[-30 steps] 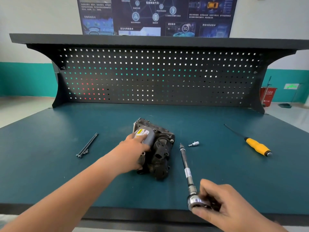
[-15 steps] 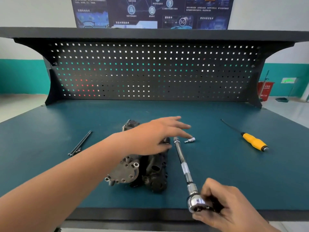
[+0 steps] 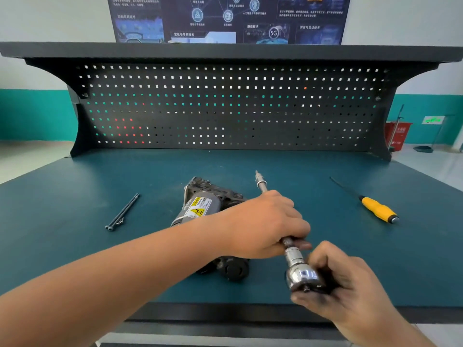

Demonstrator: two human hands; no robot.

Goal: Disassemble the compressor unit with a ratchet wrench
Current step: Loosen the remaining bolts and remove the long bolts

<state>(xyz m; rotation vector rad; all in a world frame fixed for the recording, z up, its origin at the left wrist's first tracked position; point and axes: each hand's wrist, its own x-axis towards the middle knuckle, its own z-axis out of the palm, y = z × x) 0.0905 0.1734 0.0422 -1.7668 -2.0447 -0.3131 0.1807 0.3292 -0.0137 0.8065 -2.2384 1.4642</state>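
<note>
Ratchet (image 3: 302, 276) sits in your right hand (image 3: 355, 296), fingers curled round it; left hand (image 3: 265, 226) grips extension (image 3: 261, 186). Keep it straight; seat tip squarely on compressor (image 3: 198, 209).

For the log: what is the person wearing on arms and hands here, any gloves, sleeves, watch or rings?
Nothing worn shows. The left hand and right hand are bare, without gloves, and no ring is visible. The left forearm and right forearm are bare to the frame edge: no sleeve, watch or band. The right hand's fingers carry dark smudges, possibly grease.
</note>
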